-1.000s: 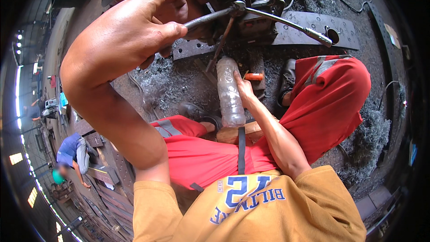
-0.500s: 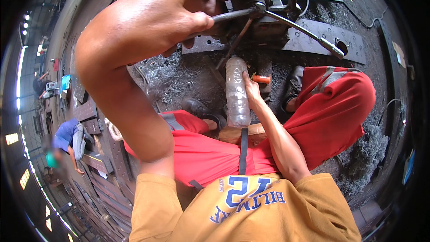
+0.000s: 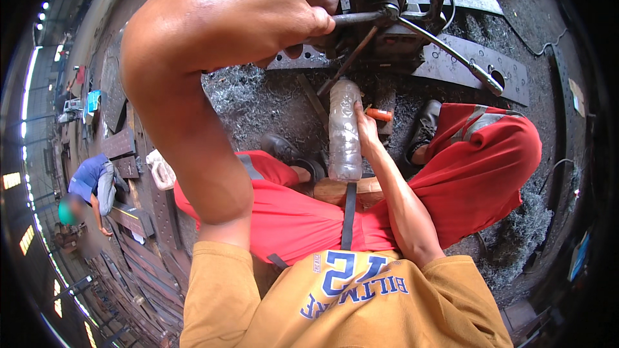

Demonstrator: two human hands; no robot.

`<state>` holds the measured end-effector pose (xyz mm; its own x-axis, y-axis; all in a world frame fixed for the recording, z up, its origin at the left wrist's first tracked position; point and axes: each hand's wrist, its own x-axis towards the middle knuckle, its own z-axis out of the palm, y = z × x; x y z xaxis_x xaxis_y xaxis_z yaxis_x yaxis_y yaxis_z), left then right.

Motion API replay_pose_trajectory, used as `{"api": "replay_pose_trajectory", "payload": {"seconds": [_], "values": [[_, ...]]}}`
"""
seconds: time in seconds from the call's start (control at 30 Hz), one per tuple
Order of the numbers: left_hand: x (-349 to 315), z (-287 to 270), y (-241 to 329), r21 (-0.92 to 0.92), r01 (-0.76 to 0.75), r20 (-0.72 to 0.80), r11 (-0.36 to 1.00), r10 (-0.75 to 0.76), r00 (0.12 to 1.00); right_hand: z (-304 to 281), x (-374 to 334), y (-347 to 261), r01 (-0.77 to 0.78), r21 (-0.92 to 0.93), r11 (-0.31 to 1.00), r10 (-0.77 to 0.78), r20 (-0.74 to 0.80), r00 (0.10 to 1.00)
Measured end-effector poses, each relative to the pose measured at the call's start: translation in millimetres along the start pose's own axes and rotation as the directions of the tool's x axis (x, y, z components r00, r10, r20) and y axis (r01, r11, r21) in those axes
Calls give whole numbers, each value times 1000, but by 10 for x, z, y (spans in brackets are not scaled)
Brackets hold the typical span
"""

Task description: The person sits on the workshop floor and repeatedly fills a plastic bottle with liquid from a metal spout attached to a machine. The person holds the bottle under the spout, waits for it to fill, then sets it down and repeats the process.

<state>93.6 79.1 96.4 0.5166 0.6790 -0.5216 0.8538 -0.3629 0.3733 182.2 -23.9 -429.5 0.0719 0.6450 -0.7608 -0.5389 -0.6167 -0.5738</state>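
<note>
Hand, right (image 3: 367,129): clasps a clear plastic bottle (image 3: 344,130), which sits between the legs of red trousers (image 3: 477,161). Hand, left (image 3: 280,13): wraps the end of a metal lever (image 3: 358,19) on a dark machine (image 3: 387,48). Beyond: perforated plate (image 3: 446,67); metal shavings (image 3: 516,238).

The clear, crinkled plastic bottle (image 3: 344,132) points its neck toward the spoked metal handle (image 3: 359,19), whose bars spread from one hub, one ending in a thicker sleeve.
</note>
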Motion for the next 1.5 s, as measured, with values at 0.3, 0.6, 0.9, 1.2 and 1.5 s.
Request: {"api": "replay_pose_trajectory", "payload": {"seconds": [0.3,0.6,0.9,1.2,1.5], "values": [[-56,114,-33,95,-36,-89,995,44,995,30,6,6,-5,-18,1000,5,9,1000],[-17,59,-34,48,-9,-52,999,11,999,16,23,8,-3,-22,1000,3,6,1000],[-60,-60,-50,-10,-43,31,999,43,999,2,9,0,-1,-24,1000,1,9,1000],[-95,144,-65,118,-81,-108,990,94,990,-4,-3,1,6,-23,1000,-6,9,1000],[-42,133,-97,63,-39,-79,997,44,996,13,6,-5,12,-19,1000,-12,6,1000]]}}
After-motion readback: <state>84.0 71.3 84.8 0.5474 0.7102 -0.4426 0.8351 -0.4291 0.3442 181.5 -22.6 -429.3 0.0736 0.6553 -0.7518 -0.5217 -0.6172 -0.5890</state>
